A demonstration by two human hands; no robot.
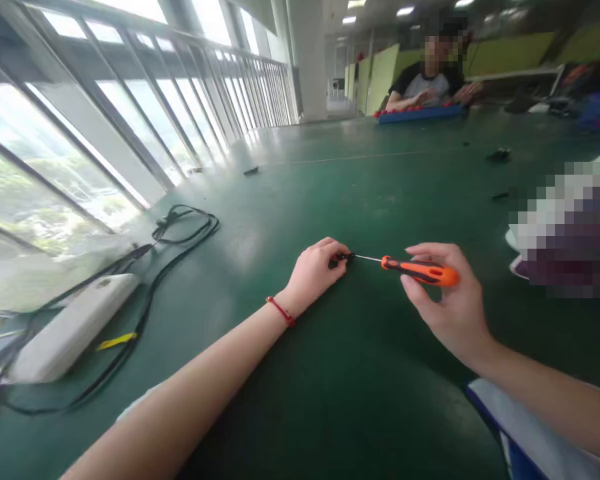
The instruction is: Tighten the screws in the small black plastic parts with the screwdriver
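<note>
Orange-blk screwdriver (423,271) sits in R hand (457,317), loosely gripped, long axis pointing L toward small blk part (348,256) pinched by L hand (314,268), nearer the tip; tip contact unclear, v. small.

The left forearm (225,370) extends diagonally over the surface (305,193) toward its far edge; the left hand (314,270) is palm-inward, thumb and fingers (331,247) pinched. The right forearm (545,393) angles toward the left edge; the right hand (460,307) is loosely curled, thumb opposed.
</note>
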